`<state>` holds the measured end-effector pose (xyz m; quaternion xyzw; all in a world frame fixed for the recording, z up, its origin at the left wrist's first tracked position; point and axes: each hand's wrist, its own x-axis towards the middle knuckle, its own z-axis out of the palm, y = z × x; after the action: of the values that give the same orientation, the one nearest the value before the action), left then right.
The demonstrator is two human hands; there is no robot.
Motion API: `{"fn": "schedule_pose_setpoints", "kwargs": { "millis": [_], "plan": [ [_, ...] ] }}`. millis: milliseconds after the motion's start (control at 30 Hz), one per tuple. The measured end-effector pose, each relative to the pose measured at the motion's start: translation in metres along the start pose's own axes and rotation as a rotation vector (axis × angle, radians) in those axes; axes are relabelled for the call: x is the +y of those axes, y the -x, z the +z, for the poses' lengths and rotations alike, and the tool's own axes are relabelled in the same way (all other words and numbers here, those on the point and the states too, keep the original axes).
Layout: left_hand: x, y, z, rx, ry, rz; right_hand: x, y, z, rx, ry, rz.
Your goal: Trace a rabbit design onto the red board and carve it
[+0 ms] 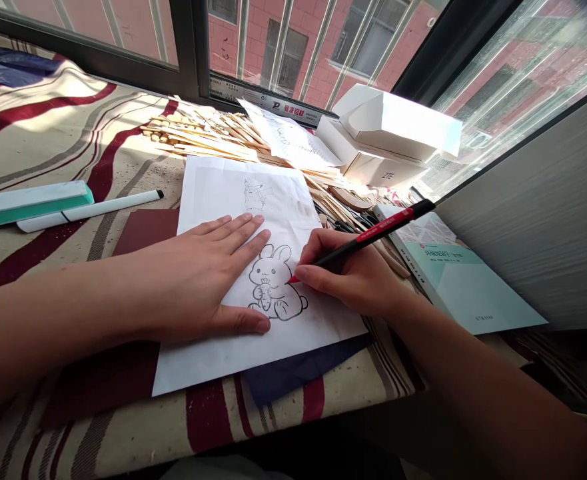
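Note:
A white sheet of paper [208, 360] lies in front of me, with a line drawing of a rabbit holding a carrot [277, 287]. Higher up on the sheet is a fainter, smaller sketch of a cartoon creature [256, 195]. My left hand [213, 273] rests flat on the paper, fingers spread, left of the rabbit. Gripped in my right hand [346, 273] is a black and red pen [373, 233]. Its tip meets the paper at the rabbit's right side, by the back outline. Under the sheet are a dark red folder or board [143, 233] and a dark blue sheet [303, 373].
A white marker [98, 209] and a white and green box [33, 200] lie at left. Thin wooden sticks [208, 133] are piled behind the paper, near white boxes [388, 140]. A pale green book [468, 280] lies right. The striped cloth [138, 433] ends at the near table edge.

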<state>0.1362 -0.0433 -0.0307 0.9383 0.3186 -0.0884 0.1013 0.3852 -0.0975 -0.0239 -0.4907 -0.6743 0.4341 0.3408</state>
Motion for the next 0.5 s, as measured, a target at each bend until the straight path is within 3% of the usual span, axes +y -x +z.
{"fn": "schedule_pose_setpoints", "kwargs": {
  "millis": [500],
  "plan": [
    [-0.0041, -0.0019, 0.0041, 0.023, 0.007, 0.004, -0.0043, 0.0015, -0.0064, -0.043, 0.094, -0.034]
  ]
}}
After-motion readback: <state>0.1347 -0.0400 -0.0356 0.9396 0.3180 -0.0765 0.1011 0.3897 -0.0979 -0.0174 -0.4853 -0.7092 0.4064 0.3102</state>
